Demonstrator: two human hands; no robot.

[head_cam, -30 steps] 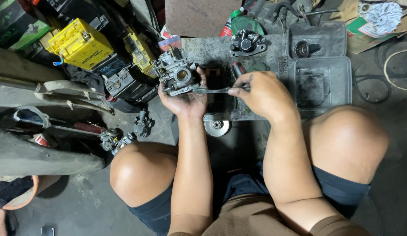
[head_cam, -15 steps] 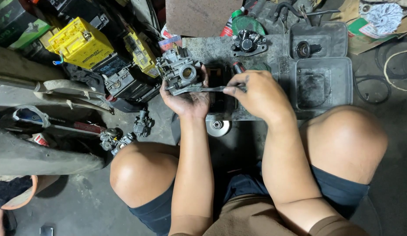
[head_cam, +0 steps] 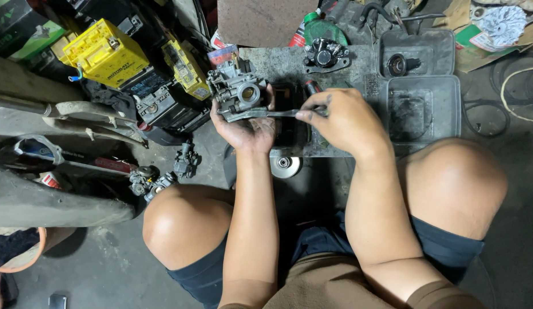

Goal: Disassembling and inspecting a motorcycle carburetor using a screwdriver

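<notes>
- Left hand point(head_cam: 245, 127): palm up, fingers curled around the underside of a carburetor point(head_cam: 237, 90), gripping it above the floor.
- Carburetor: grey cast metal, round bore facing the camera, seated in the left palm and rising past its fingertips; grimy.
- Right hand point(head_cam: 342, 121): closed, thumb and forefinger pinched on the handle end of a slim metal tool point(head_cam: 265, 114); exact kind of tool cannot be told.
- Metal tool: lying level between the two hands, far end touching the lower edge of the carburetor, near end hidden inside the right-hand pinch.
- Grey work slab point(head_cam: 281, 63): directly beneath and beyond both hands; stained.
- Small dark engine part point(head_cam: 325, 54): on the slab, beyond the right hand.
- Two grey plastic trays point(head_cam: 422, 106): just to the right of the right hand, one behind the other; round dark part in the farther tray.
- Round metal disc point(head_cam: 284, 164): on the floor, below the left wrist, at the near edge of the slab.
- Yellow battery point(head_cam: 104, 52): well to the left of the left hand, among dark boxes and parts.
- Second carburetor-like part point(head_cam: 150, 179): on the floor, left of the left forearm, beside the left knee.
- Knees bare, dark shorts, squatting posture.
</notes>
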